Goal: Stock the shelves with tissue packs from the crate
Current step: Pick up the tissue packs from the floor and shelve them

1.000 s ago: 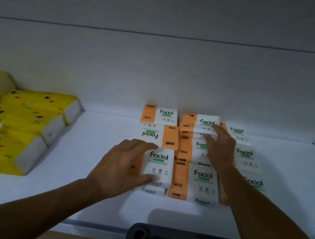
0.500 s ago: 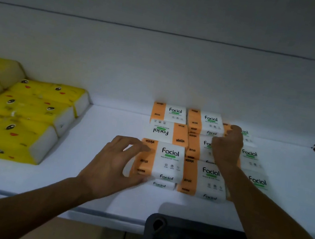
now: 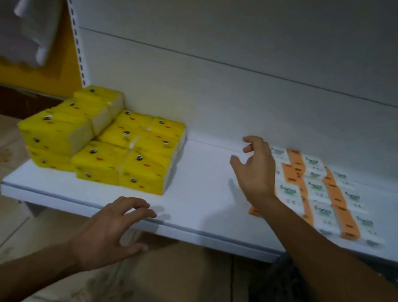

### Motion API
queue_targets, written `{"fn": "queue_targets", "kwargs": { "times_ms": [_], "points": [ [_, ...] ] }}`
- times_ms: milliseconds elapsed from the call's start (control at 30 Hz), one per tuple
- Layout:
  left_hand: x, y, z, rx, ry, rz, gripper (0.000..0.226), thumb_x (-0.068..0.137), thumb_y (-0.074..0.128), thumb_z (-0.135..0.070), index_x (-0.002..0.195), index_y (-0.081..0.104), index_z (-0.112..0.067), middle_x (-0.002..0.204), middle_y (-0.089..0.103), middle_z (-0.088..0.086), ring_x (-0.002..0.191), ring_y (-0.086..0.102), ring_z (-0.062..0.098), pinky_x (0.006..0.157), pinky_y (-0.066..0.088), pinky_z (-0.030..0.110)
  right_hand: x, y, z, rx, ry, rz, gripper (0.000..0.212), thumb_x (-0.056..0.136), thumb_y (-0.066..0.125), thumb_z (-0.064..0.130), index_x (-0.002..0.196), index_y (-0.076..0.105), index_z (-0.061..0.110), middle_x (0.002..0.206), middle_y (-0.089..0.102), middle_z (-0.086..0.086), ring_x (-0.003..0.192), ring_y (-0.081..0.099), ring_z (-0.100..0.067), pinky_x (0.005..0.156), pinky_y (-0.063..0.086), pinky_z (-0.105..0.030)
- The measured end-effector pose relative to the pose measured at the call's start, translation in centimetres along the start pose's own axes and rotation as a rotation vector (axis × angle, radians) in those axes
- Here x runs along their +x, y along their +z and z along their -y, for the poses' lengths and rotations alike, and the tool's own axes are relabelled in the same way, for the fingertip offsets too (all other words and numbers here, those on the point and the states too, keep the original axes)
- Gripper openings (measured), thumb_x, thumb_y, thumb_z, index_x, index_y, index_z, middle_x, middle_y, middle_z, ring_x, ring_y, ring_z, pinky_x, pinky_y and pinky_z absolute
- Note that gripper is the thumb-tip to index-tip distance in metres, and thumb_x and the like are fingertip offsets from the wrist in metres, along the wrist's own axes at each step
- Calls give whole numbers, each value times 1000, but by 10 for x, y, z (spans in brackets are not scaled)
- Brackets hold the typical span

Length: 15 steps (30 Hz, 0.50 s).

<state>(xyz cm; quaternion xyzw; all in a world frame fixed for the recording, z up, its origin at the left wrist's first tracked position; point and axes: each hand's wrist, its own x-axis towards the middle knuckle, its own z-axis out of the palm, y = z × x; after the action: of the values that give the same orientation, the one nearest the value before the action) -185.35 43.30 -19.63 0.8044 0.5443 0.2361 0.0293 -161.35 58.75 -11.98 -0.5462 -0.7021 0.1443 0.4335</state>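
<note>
Both hands have come off the orange-and-white tissue packs (image 3: 322,195), which the head view shows in rows on the shelf (image 3: 201,177) at 3 o'clock, the left hand (image 3: 110,236) at 7 o'clock and the right hand (image 3: 255,168) over their left edge both empty with slack fingers, so another reach to the crate (image 3: 286,297) at 5 o'clock seems due.

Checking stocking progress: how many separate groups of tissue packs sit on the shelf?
2. Yellow packs are stacked at the left end of the shelf. Orange-and-white packs lie in rows toward the right, partly hidden behind the right hand.
</note>
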Motion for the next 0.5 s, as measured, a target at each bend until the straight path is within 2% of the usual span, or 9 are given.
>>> {"fn": "queue_targets", "kwargs": {
  "times_ms": [133,267,400,500],
  "points": [
    [-70,-22,46,-53,-12,70,52,72,57,-53,116,56,-25,115,56,-2,105,48,9,83,36,14,-61,50,51,-75,-80,122,41,82,64,16,121,51,14,108,53,-4,75,47,-13,68,36,-26],
    [-134,-35,88,-75,-56,156,58,73,54,-60,116,60,-22,120,55,-3,107,46,7,84,33,11,-127,87,92,-192,-103,250,45,85,63,23,127,47,17,116,51,-3,90,54,-19,71,38,-26],
    [-191,-36,110,-165,-141,253,61,71,53,-66,120,55,-30,124,51,-6,114,40,6,87,41,23,-192,111,108,-297,-81,379,46,84,64,27,126,49,15,118,52,-7,104,56,-26,82,50,-40],
    [-221,-28,110,-193,-186,355,71,67,50,-71,127,49,-33,132,44,-7,121,39,10,93,31,19,-233,125,110,-407,-132,491,39,77,63,25,112,58,8,107,56,-11,90,60,-32,71,53,-44]
  ]
}}
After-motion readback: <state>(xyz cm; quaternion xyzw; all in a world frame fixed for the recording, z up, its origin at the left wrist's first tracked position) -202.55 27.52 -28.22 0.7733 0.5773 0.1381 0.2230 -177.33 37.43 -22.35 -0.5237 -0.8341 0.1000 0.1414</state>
